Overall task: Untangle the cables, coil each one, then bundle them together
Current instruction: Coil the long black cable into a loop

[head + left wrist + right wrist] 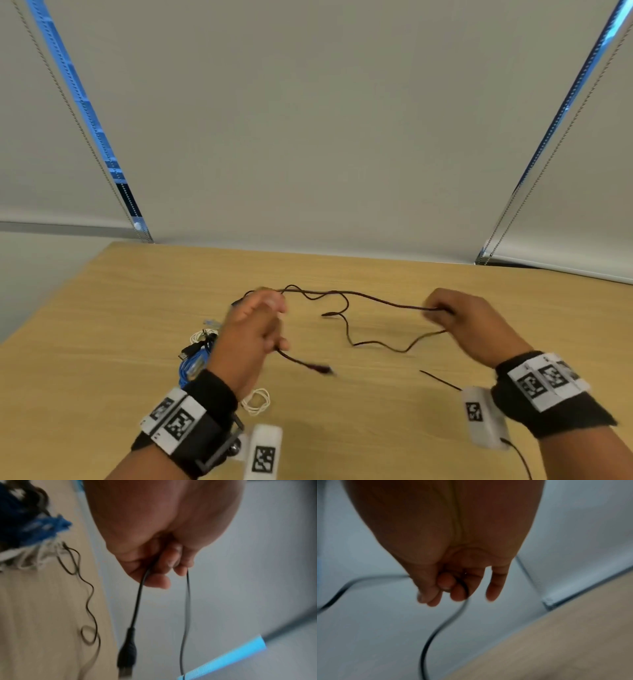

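**Now the black cable is stretched between two hands, ready for coiling**

Clearly, the left hand (251,337) pinches the black cable (373,298) near one end: in the left wrist view its fingers (155,580) are curled round two strands, and the USB plug (126,654) hangs free just below them. The right hand (459,323) is also closed on the same cable, its thumb and fingers (457,593) pinching a bend of it.

Between the hands the cable runs roughly left to right, lifted above the tabletop (376,425), so its long axis lies across the person's front. A slack loop sags on the far side of this line and under it, and one thin end (327,314) points toward the left hand.

To coil well, I judge the left hand should keep the plug end fixed while the right hand feeds even loops into it, letting the cable twist freely so no kink forms.

Just behind the left hand lies the pile of other cables (197,356), blue, white and black, seemingly not yet sorted.
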### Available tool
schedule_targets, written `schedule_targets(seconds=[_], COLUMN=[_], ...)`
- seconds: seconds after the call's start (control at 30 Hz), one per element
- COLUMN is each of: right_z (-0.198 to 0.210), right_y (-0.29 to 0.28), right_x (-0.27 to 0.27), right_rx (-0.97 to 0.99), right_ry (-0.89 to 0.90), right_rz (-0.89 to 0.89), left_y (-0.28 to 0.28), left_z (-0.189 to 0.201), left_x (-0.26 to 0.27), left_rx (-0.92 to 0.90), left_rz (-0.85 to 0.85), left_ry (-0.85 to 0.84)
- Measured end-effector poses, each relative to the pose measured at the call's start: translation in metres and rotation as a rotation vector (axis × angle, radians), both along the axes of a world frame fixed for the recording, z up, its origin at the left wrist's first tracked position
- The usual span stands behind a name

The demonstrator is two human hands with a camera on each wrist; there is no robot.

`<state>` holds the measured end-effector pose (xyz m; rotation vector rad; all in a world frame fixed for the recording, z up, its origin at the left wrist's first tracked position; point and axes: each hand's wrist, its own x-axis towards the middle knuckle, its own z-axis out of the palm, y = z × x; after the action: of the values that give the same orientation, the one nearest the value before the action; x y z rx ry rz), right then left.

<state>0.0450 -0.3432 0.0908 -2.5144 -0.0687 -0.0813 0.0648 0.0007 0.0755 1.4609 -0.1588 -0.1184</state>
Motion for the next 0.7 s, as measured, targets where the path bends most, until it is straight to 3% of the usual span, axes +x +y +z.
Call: schedule_targets(seconds=[0.13,0.2,0.27,0.37,0.47,0.53,0.6,0.7], right_z=[-0.005,0.002,0.011,0.024,0.027,0.015,0.003,-0.005], right_y=[-0.071,-0.095,-0.097,-0.053,0.033,0.083,0.113,0.118], right_x=[0.005,0.001,-0.003,-0.004,-0.013,-0.019,-0.021,-0.016], right_rx=[-0.118,-0.023,0.074,0.178,0.176,0.062,-0.028,0.042], right_ry=[-0.199,-0.254,-0.302,-0.307,-0.303,-0.292,-0.258,-0.15], right_rz=[-0.449,-0.721,-0.79,-0.544,-0.062,0.224,0.374,0.388], left_y=[0.021,0.025,0.027,0.011,-0.014,-0.025,-0.027,-0.014], left_z=[-0.01,-0.015,-0.016,-0.014,-0.006,-0.001,0.004,0.009], left_x=[0.004,0.002,0.001,-0.005,-0.013,-0.014,-0.015,-0.013], left_rx=[-0.024,-0.054,0.042,0.321,0.456,0.472,0.452,0.484], left_rz=[0.156,0.246,0.246,0.004,-0.199,-0.286,-0.295,-0.154], left_ry=[0.05,0.109,0.088,-0.021,-0.131,-0.191,-0.247,-0.288])
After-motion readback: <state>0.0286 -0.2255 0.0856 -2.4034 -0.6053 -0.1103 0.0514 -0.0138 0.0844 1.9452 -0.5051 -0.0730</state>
